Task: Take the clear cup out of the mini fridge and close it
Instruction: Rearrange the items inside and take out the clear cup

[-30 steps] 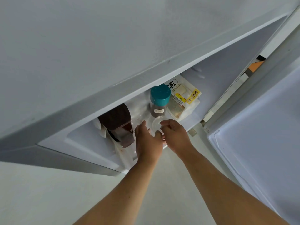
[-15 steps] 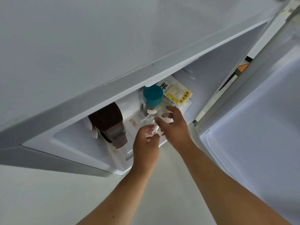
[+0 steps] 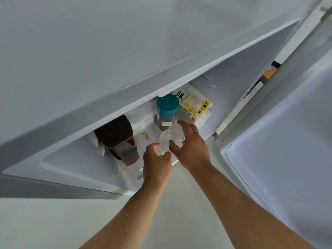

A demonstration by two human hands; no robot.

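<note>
I look down over the white mini fridge (image 3: 111, 51), whose door (image 3: 287, 150) stands open to the right. The clear cup (image 3: 170, 138) is tilted at the front of the fridge's inside, just in front of a jar. My right hand (image 3: 190, 150) wraps around its right side with thumb and fingers. From below and to the left, my left hand (image 3: 156, 164) holds the cup's lower end with fingertips on it. The cup's base is partly hidden by my fingers.
Inside the fridge stand a jar with a teal lid (image 3: 166, 112), a dark brown container (image 3: 118, 139) to the left, and a packet of bread with a yellow label (image 3: 195, 106) at the back right. A pale floor (image 3: 170, 212) lies below.
Both hands closed around the cup and lifted it off the shelf, tilting it toward me. The view has shifted slightly.
</note>
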